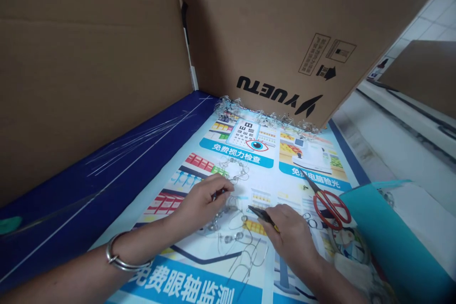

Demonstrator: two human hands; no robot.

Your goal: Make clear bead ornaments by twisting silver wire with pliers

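Note:
My left hand (206, 202) is closed, thumb and fingers pinched on a piece of beaded wire (215, 223) with clear round beads that hang below the fingertips. The exact grip point is hidden behind the fingers. My right hand (294, 230) is wrapped around a pair of pliers (259, 212) with dark jaws and a bit of yellow on the handle. The jaws point left toward the wire, apart from my left hand. Below, between the hands, lie loose curved wires (249, 263) and clear beads (234, 236). A looped ring of beaded wire (235, 169) rests just beyond my left hand.
Red-handled scissors (331, 209) lie at the right, beside a round clear container (347, 244) and a teal folder-like sheet (388, 232). More beaded wire pieces (267, 121) line the foot of the cardboard wall (285, 23). A printed poster (261, 171) covers the blue surface (149, 152).

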